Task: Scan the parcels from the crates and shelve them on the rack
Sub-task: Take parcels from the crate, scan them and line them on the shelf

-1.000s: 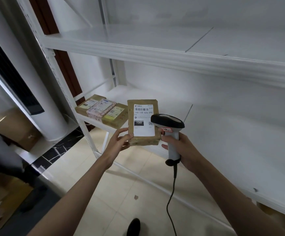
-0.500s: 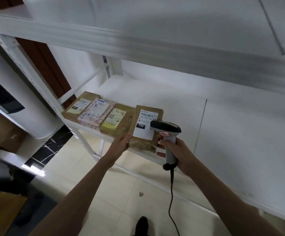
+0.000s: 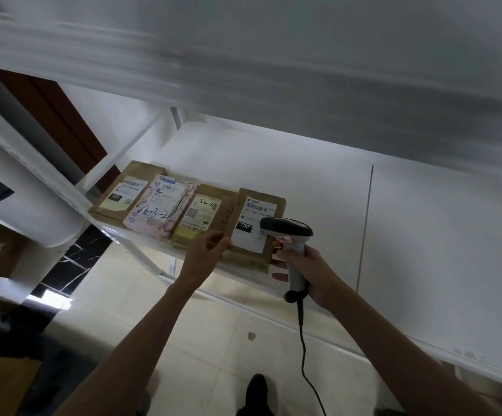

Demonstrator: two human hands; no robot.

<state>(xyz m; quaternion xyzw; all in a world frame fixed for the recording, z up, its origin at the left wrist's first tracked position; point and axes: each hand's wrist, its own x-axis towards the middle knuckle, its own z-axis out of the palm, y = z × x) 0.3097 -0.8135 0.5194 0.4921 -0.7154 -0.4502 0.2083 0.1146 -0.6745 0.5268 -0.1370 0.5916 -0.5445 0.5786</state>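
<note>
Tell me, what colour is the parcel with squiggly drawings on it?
Pink, with little doodle patterns: the pink parcel, second from left on the shelf, seen in the head view.

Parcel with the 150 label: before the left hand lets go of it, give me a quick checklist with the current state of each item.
1. Parcel flat on the shelf: cannot tell, its near edge overhangs the front lip.
2. In line with the row: ok, it sits right of the yellow-label parcel.
3. Label facing up: ok.
4. Left hand ready to let go: not ok, its fingers are on the near left corner.
5. Scanner secure: ok, gripped by the right hand.
6. Room further right: ok, bare shelf.
</note>
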